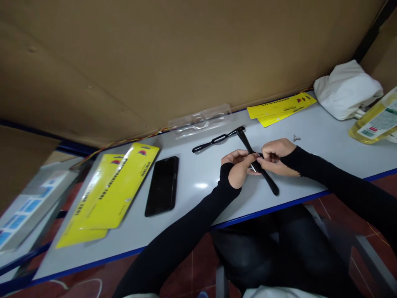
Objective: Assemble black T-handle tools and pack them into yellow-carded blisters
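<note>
While both my hands meet over the pale grey table (pixel 198 182), I see my left hand (pixel 237 167) and right hand (pixel 277 155) pinching closed on the long black plastic bar tool (pixel 266 179) lying near the front edge, right of the black smartphone (pixel 162 185).

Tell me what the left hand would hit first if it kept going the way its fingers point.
The left hand points right, along the table. It would likely first meet the black tool bar it already touches, then the right hand just beyond. Depth is hard to judge.
</note>
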Demonstrator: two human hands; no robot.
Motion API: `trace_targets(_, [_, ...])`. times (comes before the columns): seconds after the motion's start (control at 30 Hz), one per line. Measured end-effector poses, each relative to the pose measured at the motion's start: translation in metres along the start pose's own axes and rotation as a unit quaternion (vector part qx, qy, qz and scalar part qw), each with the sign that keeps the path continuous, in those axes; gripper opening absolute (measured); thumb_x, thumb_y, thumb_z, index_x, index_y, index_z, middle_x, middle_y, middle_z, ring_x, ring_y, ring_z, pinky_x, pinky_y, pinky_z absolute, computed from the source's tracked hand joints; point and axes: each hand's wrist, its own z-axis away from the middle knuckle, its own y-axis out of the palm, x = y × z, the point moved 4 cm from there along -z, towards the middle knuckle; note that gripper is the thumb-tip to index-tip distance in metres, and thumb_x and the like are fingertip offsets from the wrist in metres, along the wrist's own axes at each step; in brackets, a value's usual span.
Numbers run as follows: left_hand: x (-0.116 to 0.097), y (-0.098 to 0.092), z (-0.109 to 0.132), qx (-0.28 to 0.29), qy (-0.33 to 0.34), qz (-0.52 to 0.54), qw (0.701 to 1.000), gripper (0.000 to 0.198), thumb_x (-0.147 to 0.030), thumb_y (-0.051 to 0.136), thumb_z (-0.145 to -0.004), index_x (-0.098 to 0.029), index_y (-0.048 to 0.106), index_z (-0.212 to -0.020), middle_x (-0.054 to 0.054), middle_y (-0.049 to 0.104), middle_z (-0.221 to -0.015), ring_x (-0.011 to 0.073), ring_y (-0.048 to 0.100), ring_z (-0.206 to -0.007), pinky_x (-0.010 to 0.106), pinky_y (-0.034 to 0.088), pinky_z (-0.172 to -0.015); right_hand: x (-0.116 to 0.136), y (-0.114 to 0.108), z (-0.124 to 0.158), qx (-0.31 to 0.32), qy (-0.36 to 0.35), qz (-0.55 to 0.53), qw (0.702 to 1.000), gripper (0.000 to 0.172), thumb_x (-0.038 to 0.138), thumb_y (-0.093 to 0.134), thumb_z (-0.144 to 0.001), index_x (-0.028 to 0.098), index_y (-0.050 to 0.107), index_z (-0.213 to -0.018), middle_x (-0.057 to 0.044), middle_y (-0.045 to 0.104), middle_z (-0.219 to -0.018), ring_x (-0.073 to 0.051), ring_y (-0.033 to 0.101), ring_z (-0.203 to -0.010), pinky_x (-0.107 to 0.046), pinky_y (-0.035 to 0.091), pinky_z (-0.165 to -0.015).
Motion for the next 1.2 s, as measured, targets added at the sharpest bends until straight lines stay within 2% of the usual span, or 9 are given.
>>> trace_targets(0.17, [-0.002,0.0,0.001,-0.002,-0.009,-0.005,1.0,0.039,-0.026,0.098,-0.057,-0.013,0.065,-0.074,0.002,0.071,-0.065,0.0184,0.071,-0.054,0.035,0.067,-0.054,0.0,-0.004,0.001,-0.005,-0.006,-0.036,0.999,0.029,0.036,0.078,-0.085,0.018,0.065,-0.067,0.003,0.059,-0.064,-0.008,0.045,-0.054,-0.024,0.037,-0.054])
trace_targets(0.23, [-0.003,0.0,0.002,-0.001,-0.014,-0.004,1.0,0.038,-0.025,0.097,-0.058,-0.014,0.065,-0.075,0.003,0.071,-0.065,0.0195,0.072,-0.055,0.036,0.068,-0.054,0.002,-0.011,0.001,-0.017,-0.025,-0.065,0.997,0.022,0.037,0.081,-0.084,0.017,0.07,-0.084,0.0,0.063,-0.075,-0.009,0.052,-0.058,-0.023,0.038,-0.052])
trace_targets(0.3, [-0.004,0.0,0.002,0.009,-0.014,0.0,1.0,0.037,-0.025,0.096,-0.058,-0.014,0.065,-0.075,0.004,0.072,-0.067,0.0201,0.072,-0.057,0.037,0.068,-0.055,0.005,-0.019,0.003,-0.026,-0.052,-0.087,0.994,0.029,0.036,0.079,-0.087,0.017,0.073,-0.108,-0.004,0.066,-0.093,-0.01,0.057,-0.066,-0.021,0.038,-0.05])
trace_targets(0.37, [-0.004,0.001,0.002,0.019,-0.017,0.0,1.0,0.037,-0.024,0.095,-0.057,-0.014,0.065,-0.075,0.005,0.073,-0.068,0.0205,0.072,-0.057,0.037,0.068,-0.054,0.007,-0.023,0.004,-0.01,-0.088,-0.086,0.992,0.035,0.034,0.076,-0.09,0.018,0.072,-0.121,-0.007,0.066,-0.102,-0.011,0.059,-0.071,-0.02,0.038,-0.049])
trace_targets(0.47, [-0.002,0.0,0.0,0.027,-0.02,0.004,0.999,0.034,-0.024,0.093,-0.057,-0.014,0.065,-0.075,0.008,0.076,-0.071,0.0223,0.074,-0.059,0.037,0.067,-0.053,0.006,-0.024,0.004,0.035,-0.12,-0.057,0.991,0.021,0.028,0.071,-0.095,0.019,0.078,-0.113,-0.006,0.067,-0.098,-0.01,0.057,-0.072,-0.019,0.039,-0.051])
trace_targets(0.57, [-0.002,0.0,-0.001,0.027,-0.011,0.013,0.999,0.033,-0.024,0.091,-0.057,-0.014,0.066,-0.076,0.008,0.076,-0.073,0.0225,0.074,-0.059,0.037,0.066,-0.052,0.002,-0.023,0.002,0.049,-0.108,-0.039,0.992,0.015,0.026,0.071,-0.097,0.019,0.081,-0.107,-0.004,0.069,-0.094,-0.009,0.057,-0.071,-0.019,0.037,-0.051])
trace_targets(0.87, [-0.015,0.005,0.013,0.031,-0.034,0.0,0.999,0.026,-0.016,0.088,-0.061,-0.013,0.065,-0.073,0.002,0.069,-0.062,0.0159,0.066,-0.052,0.034,0.066,-0.051,0.0,-0.022,-0.003,0.045,-0.059,-0.034,0.997,0.025,0.042,0.079,-0.093,0.017,0.079,-0.099,-0.004,0.07,-0.087,-0.011,0.059,-0.071,-0.023,0.04,-0.057])
trace_targets(1.0, [-0.013,0.007,0.013,0.03,-0.035,0.002,0.999,0.03,-0.016,0.092,-0.059,-0.013,0.065,-0.073,0.003,0.07,-0.064,0.0181,0.069,-0.054,0.035,0.067,-0.053,0.0,-0.017,-0.004,0.026,-0.053,-0.011,0.998,0.031,0.045,0.078,-0.093,0.018,0.07,-0.082,-0.001,0.067,-0.077,-0.01,0.053,-0.064,-0.024,0.039,-0.058])
trace_targets(1.2, [-0.01,0.006,0.01,0.02,-0.04,0.008,0.999,0.035,-0.016,0.094,-0.055,-0.013,0.064,-0.072,0.003,0.071,-0.064,0.0211,0.072,-0.057,0.035,0.066,-0.052,0.001,-0.013,-0.002,0.0,-0.013,0.012,1.0,0.031,0.044,0.074,-0.092,0.018,0.068,-0.076,0.002,0.062,-0.066,-0.009,0.045,-0.055,-0.023,0.037,-0.056])
